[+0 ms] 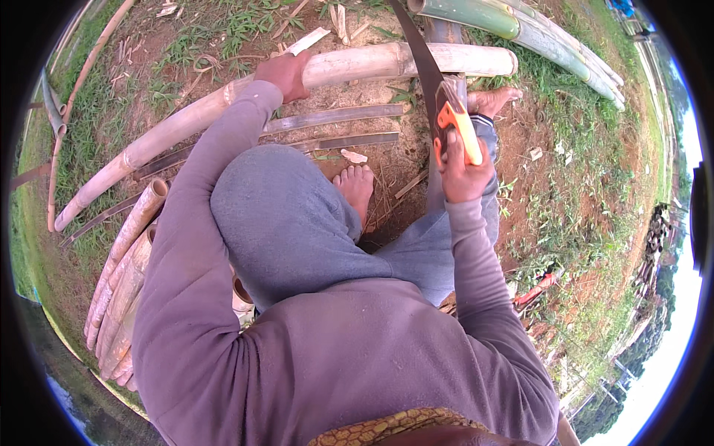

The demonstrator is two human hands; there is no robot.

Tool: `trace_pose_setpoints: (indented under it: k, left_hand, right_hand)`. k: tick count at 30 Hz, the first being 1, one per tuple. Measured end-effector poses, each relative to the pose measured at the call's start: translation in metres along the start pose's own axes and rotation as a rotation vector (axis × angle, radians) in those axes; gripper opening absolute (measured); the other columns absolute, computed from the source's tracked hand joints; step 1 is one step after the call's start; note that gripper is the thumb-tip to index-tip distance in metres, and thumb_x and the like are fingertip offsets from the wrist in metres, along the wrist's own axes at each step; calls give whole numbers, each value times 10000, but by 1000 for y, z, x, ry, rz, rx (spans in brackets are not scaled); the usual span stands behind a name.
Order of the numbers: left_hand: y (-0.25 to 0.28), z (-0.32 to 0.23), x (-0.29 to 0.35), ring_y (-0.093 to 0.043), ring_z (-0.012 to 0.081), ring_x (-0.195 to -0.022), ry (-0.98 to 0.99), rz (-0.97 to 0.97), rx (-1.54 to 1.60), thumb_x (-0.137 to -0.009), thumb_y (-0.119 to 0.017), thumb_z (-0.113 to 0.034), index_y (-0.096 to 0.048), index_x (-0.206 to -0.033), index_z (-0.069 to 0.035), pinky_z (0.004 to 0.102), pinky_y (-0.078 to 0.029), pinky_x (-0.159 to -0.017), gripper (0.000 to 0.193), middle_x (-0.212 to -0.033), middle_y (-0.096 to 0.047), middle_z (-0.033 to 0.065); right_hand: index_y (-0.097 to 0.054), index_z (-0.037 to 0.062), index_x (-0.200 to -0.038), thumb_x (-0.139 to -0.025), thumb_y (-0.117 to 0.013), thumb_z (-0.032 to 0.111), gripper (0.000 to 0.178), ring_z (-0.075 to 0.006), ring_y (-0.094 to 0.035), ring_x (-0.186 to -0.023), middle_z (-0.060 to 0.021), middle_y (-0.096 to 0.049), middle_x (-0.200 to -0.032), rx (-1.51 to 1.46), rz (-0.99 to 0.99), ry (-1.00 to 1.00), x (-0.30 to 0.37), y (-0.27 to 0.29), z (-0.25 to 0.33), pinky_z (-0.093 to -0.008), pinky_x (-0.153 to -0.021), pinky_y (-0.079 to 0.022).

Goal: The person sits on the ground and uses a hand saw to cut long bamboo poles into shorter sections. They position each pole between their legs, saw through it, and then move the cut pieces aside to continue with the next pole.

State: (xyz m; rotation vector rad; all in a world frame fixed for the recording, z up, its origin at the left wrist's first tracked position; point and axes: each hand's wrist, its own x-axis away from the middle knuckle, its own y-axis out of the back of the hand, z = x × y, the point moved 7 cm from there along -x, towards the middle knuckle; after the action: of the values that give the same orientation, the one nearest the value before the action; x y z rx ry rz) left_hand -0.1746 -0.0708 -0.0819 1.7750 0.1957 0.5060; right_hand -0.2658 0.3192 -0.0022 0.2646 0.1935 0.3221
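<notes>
A long pale bamboo pole [357, 65] lies across in front of me, running from the lower left to the upper right. My left hand [285, 76] is closed over the pole near its middle and presses on it. In my right hand [467, 171] is the orange handle of a handsaw [462, 128]. The saw's dark blade points away from me and crosses the pole near its right end. Whether the teeth have cut into the bamboo cannot be made out. A pale split piece [309, 40] sticks out just beyond my left hand.
Dark flat strips [338, 117] lie between the pole and my bare foot [354, 186]. Several cut bamboo lengths [123, 275] are stacked at the left. Green bamboo poles [535, 41] lie at the far right. A red-handled tool [539, 288] rests in the grass at the right.
</notes>
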Motion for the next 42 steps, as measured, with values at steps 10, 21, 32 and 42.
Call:
trace_pose_setpoints:
  k: [10, 21, 32, 42]
  left_hand:
    - [-9, -14, 2, -743, 384, -1040, -36, -46, 3, -777, -879, -375, -568, -1380, -155, 527, -595, -905, 714, -1095, -755, 158]
    - [-11, -4, 7, -735, 394, -1040, 47, 86, 38, -748, -856, -340, -545, -1417, -177, 530, -581, -909, 756, -1125, -752, 162]
    - [7, -1, -1, -736, 384, -1063, 15, 50, 27, -757, -879, -371, -559, -1416, -166, 520, -584, -933, 761, -1125, -753, 165]
    - [-11, -12, 1, -742, 384, -1042, -17, 30, 8, -767, -878, -400, -564, -1416, -151, 520, -594, -917, 763, -1133, -751, 151]
  right_hand:
    - [-672, -27, -1068, -1007, -776, 121, 191, -36, -586, -670, -2, -685, -793, -25, -26, 52, -38, -29, -9, -235, -579, -482]
    - [-617, 14, -1095, -1053, -703, 174, 186, -72, -596, -531, -24, -633, -674, 68, -35, -40, 136, 93, 1, -203, -451, -467]
    - [-672, -45, -1106, -1009, -773, 126, 221, -53, -647, -739, -40, -715, -866, -95, -4, -39, 4, -10, -1, -218, -638, -529]
    - [-668, -21, -1083, -1025, -746, 104, 158, -34, -584, -636, 0, -690, -799, -62, 2, 37, -13, -16, -18, -214, -556, -461]
